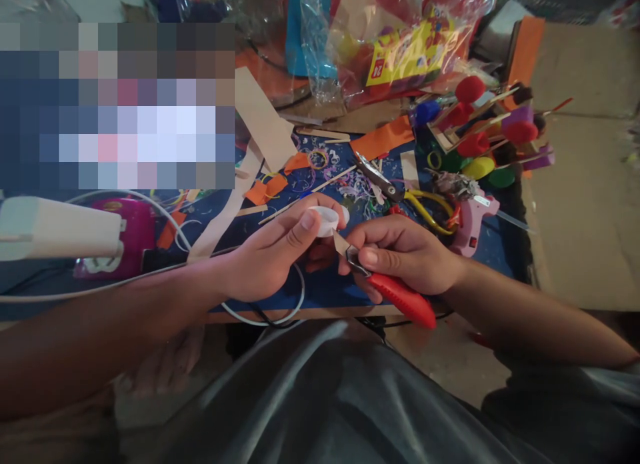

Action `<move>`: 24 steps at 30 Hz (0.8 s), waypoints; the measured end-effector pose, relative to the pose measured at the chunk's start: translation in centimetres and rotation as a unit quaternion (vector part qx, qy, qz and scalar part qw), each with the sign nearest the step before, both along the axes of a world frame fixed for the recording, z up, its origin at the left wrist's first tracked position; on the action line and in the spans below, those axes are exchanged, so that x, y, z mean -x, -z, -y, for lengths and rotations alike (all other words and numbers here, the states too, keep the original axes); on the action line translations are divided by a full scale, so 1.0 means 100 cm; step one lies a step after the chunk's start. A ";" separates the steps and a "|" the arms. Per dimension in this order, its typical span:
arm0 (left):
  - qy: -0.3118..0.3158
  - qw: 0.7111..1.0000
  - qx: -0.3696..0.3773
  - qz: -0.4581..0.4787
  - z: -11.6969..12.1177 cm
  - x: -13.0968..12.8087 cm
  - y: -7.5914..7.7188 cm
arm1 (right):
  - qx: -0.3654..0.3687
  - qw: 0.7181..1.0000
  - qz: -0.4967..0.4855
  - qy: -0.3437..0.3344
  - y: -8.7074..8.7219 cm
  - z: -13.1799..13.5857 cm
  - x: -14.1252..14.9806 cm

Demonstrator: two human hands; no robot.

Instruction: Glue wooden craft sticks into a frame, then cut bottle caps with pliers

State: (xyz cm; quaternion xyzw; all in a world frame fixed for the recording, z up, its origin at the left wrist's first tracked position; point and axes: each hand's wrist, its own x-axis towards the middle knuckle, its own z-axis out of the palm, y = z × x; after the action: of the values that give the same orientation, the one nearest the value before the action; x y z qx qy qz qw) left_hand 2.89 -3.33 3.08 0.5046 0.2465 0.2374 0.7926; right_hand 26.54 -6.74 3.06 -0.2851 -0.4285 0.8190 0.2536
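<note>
My left hand [285, 241] pinches a small white plastic cap [326, 221] between thumb and fingers, its open side partly in view. My right hand [403, 254] is closed around a utility knife [403, 299] with a red handle. The knife's blade [341, 243] points up and to the left, its tip at the lower edge of the cap; whether it touches cannot be made out. Both hands are over the front of a blue work surface [345, 292].
Scissors [383, 181] with yellow handles lie beyond my hands, by curly plastic shavings [355, 184]. A pink glue gun [475, 224] and stick pieces with coloured caps [473, 144] are at right. A white cable [303, 291] loops below my left hand; a charger [60, 229] is at left.
</note>
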 end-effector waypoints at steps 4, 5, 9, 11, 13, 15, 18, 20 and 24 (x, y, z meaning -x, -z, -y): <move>0.002 1.000 -0.011 -0.012 -0.001 0.001 -0.001 | -0.002 1.000 0.001 -0.004 0.001 0.000 -0.001; 0.002 1.000 -0.014 -0.017 -0.001 0.001 -0.002 | -0.002 1.000 0.000 -0.003 0.001 0.001 -0.001; -0.003 0.999 -0.025 -0.026 0.000 0.001 -0.004 | 0.001 1.000 -0.004 -0.006 0.001 0.001 -0.001; -0.004 0.999 -0.023 -0.024 0.000 0.001 -0.005 | 0.005 1.000 -0.007 -0.006 0.001 0.001 -0.001; -0.001 1.000 -0.021 -0.014 0.000 0.001 -0.004 | 0.010 1.000 -0.008 -0.003 0.000 0.002 -0.001; 0.003 1.000 -0.023 0.000 -0.001 0.001 0.000 | 0.015 1.000 -0.007 0.002 0.000 0.002 -0.002; 0.007 0.999 -0.045 0.025 -0.002 0.002 0.006 | 0.024 1.000 -0.010 0.003 0.001 0.002 -0.002; 0.011 0.998 -0.059 0.031 -0.003 0.003 0.010 | 0.027 1.000 -0.013 -0.002 0.002 0.002 -0.003; 0.021 0.997 -0.064 0.033 -0.005 0.004 0.012 | 0.025 1.000 -0.009 -0.005 0.002 0.001 -0.004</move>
State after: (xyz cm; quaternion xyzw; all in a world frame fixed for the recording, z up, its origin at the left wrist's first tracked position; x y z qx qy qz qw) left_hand 2.45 -2.86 1.91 0.5509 0.1938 0.2528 0.7714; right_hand 26.89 -6.83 2.85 -0.2818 -0.4072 0.8331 0.2465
